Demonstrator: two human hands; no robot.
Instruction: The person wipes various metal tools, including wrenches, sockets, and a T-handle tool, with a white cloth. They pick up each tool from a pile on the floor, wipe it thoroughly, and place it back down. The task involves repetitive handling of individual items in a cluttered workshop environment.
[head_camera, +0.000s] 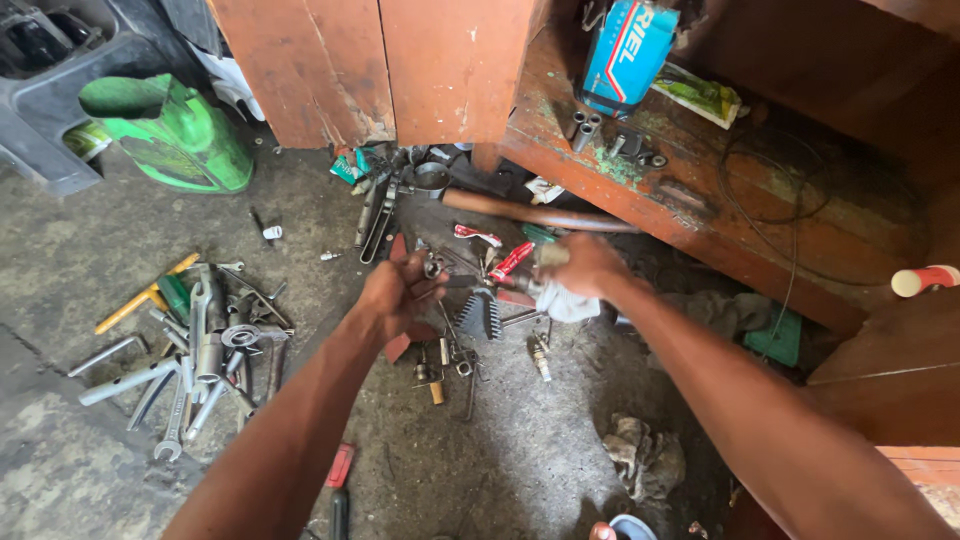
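Note:
My left hand (397, 295) is closed around a small metal part (434, 266) held above the concrete floor. My right hand (588, 266) grips a white rag (563, 301) bunched against the other end of that part. Both hands meet over a scatter of small tools, among them red-handled pliers (510, 262) and a dark wire brush (481, 315). What sits inside the rag is hidden.
A pile of spanners and sockets (195, 350) lies on the floor at left. A green plastic jug (172, 132) stands far left. A low wooden bench (690, 200) holds sockets and a blue box (628, 45). A crumpled rag (642, 455) lies near my right arm.

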